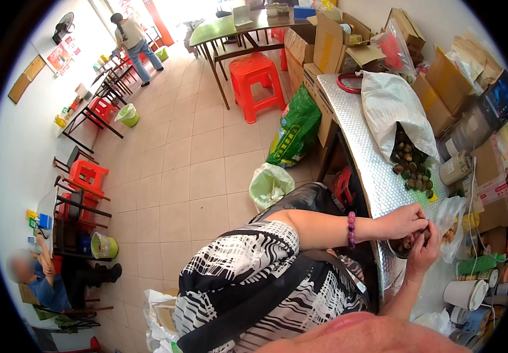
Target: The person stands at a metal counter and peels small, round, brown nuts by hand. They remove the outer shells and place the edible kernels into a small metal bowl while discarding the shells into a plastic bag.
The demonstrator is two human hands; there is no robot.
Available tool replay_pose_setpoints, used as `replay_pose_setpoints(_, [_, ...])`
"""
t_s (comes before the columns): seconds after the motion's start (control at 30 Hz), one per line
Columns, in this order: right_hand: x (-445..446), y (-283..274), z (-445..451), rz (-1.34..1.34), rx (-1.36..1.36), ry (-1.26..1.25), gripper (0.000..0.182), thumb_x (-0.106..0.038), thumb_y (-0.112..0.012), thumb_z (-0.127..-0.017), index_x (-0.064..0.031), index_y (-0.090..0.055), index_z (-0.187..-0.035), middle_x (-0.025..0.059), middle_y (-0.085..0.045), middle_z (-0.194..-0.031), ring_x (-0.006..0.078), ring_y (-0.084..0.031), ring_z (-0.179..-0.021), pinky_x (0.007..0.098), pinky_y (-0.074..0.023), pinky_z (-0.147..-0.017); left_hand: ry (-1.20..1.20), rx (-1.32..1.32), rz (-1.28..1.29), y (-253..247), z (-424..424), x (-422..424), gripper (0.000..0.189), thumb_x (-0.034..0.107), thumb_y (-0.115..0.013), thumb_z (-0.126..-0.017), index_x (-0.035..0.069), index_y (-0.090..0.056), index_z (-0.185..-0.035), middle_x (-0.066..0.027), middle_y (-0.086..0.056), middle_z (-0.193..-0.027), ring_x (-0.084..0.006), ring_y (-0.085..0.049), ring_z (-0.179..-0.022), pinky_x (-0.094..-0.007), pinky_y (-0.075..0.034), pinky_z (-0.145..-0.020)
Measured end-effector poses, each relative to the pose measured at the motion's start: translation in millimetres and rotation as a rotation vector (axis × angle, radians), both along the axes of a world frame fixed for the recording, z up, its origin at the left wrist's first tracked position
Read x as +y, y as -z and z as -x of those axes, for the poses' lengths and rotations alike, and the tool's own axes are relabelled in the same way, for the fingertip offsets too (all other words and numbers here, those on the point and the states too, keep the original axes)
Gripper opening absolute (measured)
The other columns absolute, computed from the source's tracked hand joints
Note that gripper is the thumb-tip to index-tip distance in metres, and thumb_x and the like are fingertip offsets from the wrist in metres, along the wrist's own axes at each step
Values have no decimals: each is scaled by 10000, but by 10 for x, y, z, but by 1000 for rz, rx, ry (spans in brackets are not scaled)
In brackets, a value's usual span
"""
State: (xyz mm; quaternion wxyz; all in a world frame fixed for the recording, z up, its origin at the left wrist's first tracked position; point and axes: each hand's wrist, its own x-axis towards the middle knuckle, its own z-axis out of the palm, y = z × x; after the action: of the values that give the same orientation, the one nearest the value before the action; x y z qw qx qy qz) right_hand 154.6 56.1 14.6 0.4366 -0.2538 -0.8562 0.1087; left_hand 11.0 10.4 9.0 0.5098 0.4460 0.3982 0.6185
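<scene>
My left hand [406, 220], with a purple bead bracelet [351, 229] on its wrist, meets my right hand [426, 249] over the metal-topped table. Between their fingertips they grip a small brown piece, mostly hidden. Below them a bowl [393, 252] holds more brown pieces [406, 243]; my hands cover part of it. Farther along lies a white woven sack [393, 103], its mouth towards me. Small round brown-green pieces [413, 170] spill from it; whether they are nuts or snails I cannot tell. A clear plastic bag [452, 220] sits beside my hands.
Cardboard boxes [439, 97], a plastic jar [456, 167] and a white tub [463, 294] crowd the table's far side. A phone [501, 95] stands there. A lined bin [271, 183] and red stool [256, 84] are on the floor. One person [135, 46] stands; another [53, 282] sits.
</scene>
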Motion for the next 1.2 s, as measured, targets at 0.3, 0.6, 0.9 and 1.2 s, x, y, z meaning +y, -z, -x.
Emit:
replay_pose_setpoints(0.3, [-20, -57, 57, 142, 65, -68, 139, 0, -595, -854, 7, -590, -994, 99, -609, -925, 199, -556, -748, 282, -449, -669, 91, -191, 35, 11, 84, -22, 263, 178, -502, -945, -54, -485, -1068, -90, -614, -849, -123, -602, -690, -226, -512, -603])
replay_pose_setpoints(0.6, [-15, 40, 39, 313, 97, -61, 221, -52, -625, -873, 4, -599, -1085, -7, -595, -885, 57, -441, -648, 191, -376, -573, 79, -104, -3, -12, 105, -61, 300, 182, -493, -936, -45, -542, -1126, -75, -618, -882, -116, -603, -734, -230, -514, -640])
replay_pose_setpoints(0.9, [9, 48, 50, 286, 50, -147, 294, -66, -605, -894, 2, -577, -1179, 0, -600, -906, 40, -455, -648, 186, -391, -574, 164, -234, 50, -36, 147, -119, 308, 176, -525, -915, -51, -494, -1120, -105, -609, -895, -148, -618, -743, -244, -517, -636])
replay_pose_setpoints(1.2, [5, 70, -32, 379, 63, -62, 299, -24, -650, -837, -10, -596, -1131, 69, -622, -1040, 141, -560, -840, 233, -436, -688, 256, -331, 175, -22, 155, -104, 315, 277, -479, -950, -31, -542, -964, -114, -616, -798, -151, -594, -635, -244, -509, -589])
